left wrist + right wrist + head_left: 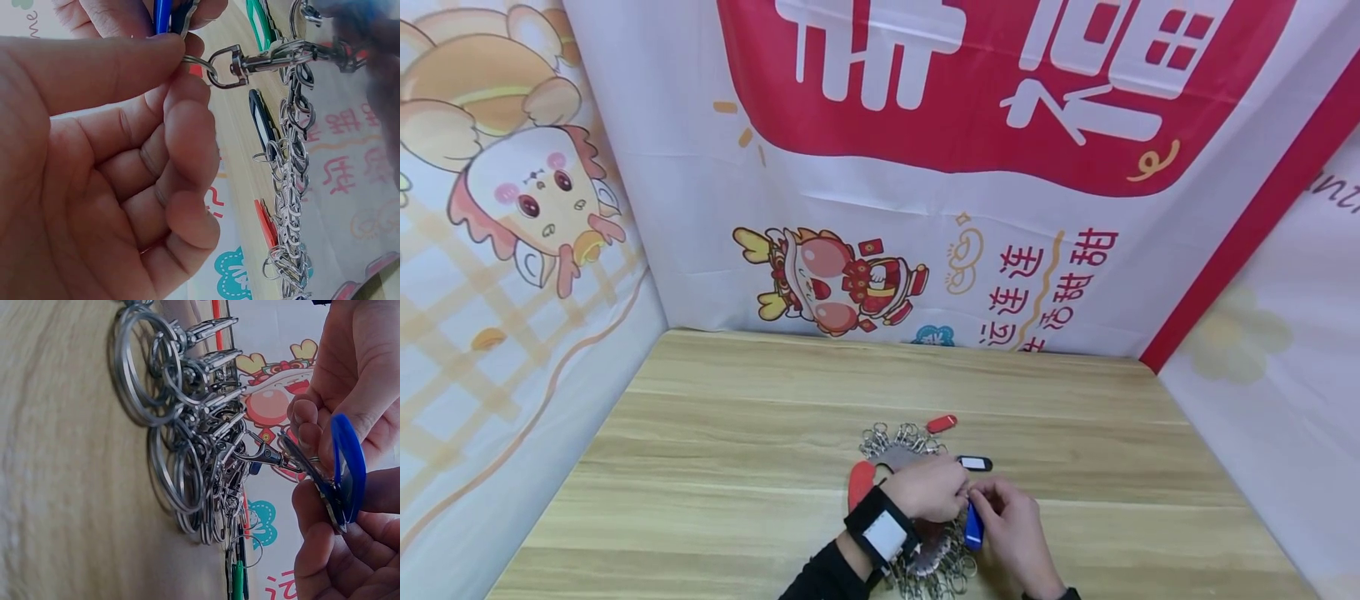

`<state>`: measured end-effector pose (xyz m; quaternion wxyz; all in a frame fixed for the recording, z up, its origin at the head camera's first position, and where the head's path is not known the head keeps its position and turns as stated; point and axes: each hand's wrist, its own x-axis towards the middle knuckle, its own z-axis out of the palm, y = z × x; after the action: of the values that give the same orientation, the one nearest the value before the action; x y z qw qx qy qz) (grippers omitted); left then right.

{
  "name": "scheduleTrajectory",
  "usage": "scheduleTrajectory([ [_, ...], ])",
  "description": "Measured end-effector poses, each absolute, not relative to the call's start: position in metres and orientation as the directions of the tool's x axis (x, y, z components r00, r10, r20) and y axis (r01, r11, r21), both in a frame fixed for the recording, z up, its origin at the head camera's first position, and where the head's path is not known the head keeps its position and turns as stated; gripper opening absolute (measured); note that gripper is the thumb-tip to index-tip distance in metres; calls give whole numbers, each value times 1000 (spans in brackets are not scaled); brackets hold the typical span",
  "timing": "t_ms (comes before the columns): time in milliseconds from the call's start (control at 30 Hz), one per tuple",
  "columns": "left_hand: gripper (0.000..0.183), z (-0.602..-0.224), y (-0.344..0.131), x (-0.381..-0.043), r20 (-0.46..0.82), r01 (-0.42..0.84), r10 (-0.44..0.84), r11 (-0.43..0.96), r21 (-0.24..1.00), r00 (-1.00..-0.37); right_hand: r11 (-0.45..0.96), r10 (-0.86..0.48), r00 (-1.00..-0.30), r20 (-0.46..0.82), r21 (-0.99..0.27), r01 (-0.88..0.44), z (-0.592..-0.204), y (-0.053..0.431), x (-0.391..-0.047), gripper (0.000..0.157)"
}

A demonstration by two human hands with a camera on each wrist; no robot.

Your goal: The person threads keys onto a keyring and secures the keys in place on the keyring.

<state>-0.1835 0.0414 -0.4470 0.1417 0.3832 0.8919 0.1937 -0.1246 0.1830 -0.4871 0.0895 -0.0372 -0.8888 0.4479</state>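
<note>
Between my left thumb and forefinger, a metal split ring (pixel 200 62) is pinched; it links to a swivel snap hook (pixel 269 59). My left hand (pixel 931 486) reaches over a round cluster of hooks and rings (pixel 951 567). Fingers of my right hand (pixel 1017 527) grip a blue key tag (pixel 973 527), just right of the left fingertips. The right wrist view shows the blue tag (pixel 349 469) spread apart from a thin, darker piece (pixel 315 481), with my right hand (pixel 340 562) below. Where the tag meets the ring is partly hidden by fingers.
A red tag (pixel 942 423) and a black tag (pixel 975 463) lie beyond the hands; a green tag (pixel 257 25) shows in the left wrist view. An orange-red piece (pixel 861 485) is beside my left wrist. Printed cloth (pixel 685 250) walls the wooden table (pixel 715 433).
</note>
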Motion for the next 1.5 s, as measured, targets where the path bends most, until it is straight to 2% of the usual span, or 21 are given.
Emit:
scheduleTrajectory([
  [267,39,-445,40,-182,-83,647,746,622,442,-661,599,143,-984,108,-801,-2,-488,182,-125,3],
  [600,39,-450,40,-184,-115,604,710,663,442,-695,606,158,-984,85,-795,28,-491,180,-127,5],
  [1500,38,-454,40,-186,-112,568,682,679,465,-723,563,136,-987,89,-826,3,-495,178,-126,4],
])
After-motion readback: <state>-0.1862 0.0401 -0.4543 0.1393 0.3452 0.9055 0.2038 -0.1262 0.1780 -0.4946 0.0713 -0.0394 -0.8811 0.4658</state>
